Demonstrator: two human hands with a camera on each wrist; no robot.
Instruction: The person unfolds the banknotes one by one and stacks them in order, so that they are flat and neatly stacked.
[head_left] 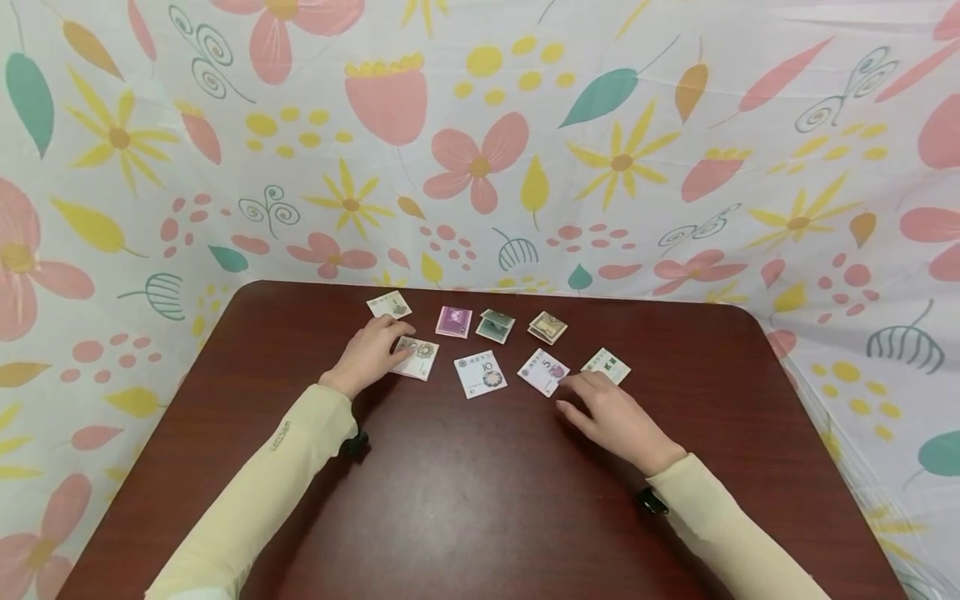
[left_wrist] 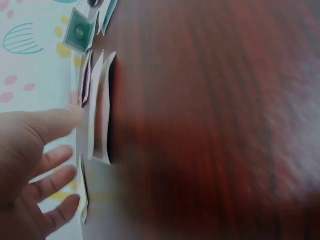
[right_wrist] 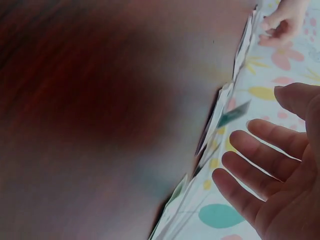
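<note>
My left hand [head_left: 369, 354] hovers at the left end of a group of folded banknotes, fingers loosely bent and holding nothing. Beside its fingertips is a pale folded banknote [head_left: 422, 360]; just beyond them lies another marked 1 [head_left: 390, 305]. My right hand [head_left: 617, 417] is at the other end, fingers relaxed and apart in the right wrist view. Closest to it are a purple-white banknote marked 5 [head_left: 543, 372] and a greenish-white banknote [head_left: 611, 365], partly covered by the fingers. Between the hands lies a banknote marked 10 [head_left: 481, 375].
Behind these, a purple folded banknote [head_left: 453, 322], a green one [head_left: 496, 326] standing partly unfolded and a brownish one [head_left: 548, 327] form a back row. The dark red-brown table [head_left: 465, 500] ends at a flower-patterned cloth [head_left: 480, 233].
</note>
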